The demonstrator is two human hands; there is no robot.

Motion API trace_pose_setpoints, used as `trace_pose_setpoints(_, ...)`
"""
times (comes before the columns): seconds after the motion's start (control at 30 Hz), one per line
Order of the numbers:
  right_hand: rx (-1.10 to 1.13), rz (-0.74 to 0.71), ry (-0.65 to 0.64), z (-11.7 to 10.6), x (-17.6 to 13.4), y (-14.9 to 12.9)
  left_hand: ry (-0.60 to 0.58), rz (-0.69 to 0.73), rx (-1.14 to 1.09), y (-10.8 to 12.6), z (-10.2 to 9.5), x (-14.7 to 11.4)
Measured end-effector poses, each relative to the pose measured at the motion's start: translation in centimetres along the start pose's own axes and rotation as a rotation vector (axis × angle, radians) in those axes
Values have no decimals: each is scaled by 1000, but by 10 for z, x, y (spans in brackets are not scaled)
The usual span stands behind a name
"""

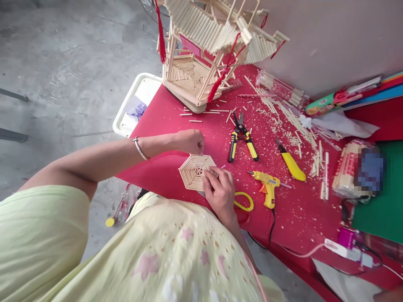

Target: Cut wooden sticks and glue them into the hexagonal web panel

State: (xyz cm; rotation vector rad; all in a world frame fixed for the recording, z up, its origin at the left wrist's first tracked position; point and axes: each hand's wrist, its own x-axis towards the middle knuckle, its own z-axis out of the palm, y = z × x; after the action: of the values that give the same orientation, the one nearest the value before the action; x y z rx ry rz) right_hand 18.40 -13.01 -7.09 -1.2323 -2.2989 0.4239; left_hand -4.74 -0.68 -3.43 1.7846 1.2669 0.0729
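Observation:
A hexagonal panel of thin wooden sticks (192, 178), laid in concentric rows, is at the table's front edge. My right hand (220, 193) grips its right side, fingertips on top near the centre. At the panel's far edge, my left hand (191, 141) is closed like a fist, knuckles up; anything inside its fingers is hidden. Right of the panel lie a yellow hot glue gun (268, 186) and yellow-handled scissors (244, 202), partly covered. Farther back are black-and-yellow cutters (240, 136) with parted handles and a yellow utility knife (291, 161).
A stick-built pavilion with red tassels (195, 77) stands at the back of the red table (163, 121). Cut sticks (296, 119) and chips litter the right side. Bundled sticks (283, 90), a power strip (344, 251) and cords lie there too. A white tray (118, 121) is beyond the left edge.

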Motion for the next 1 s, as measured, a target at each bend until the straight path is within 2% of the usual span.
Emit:
trace_pose_setpoints(0.33,-7,-7,31,0,3,-2,16,-11,14,4,-1,-4)
trace_pose_setpoints(0.63,12,15,17,0,1,-1,1,-102,34,0,3,2)
trace_pose_setpoints(1.0,17,37,-6,-3,2,-3,1,-55,-55,-5,4,3)
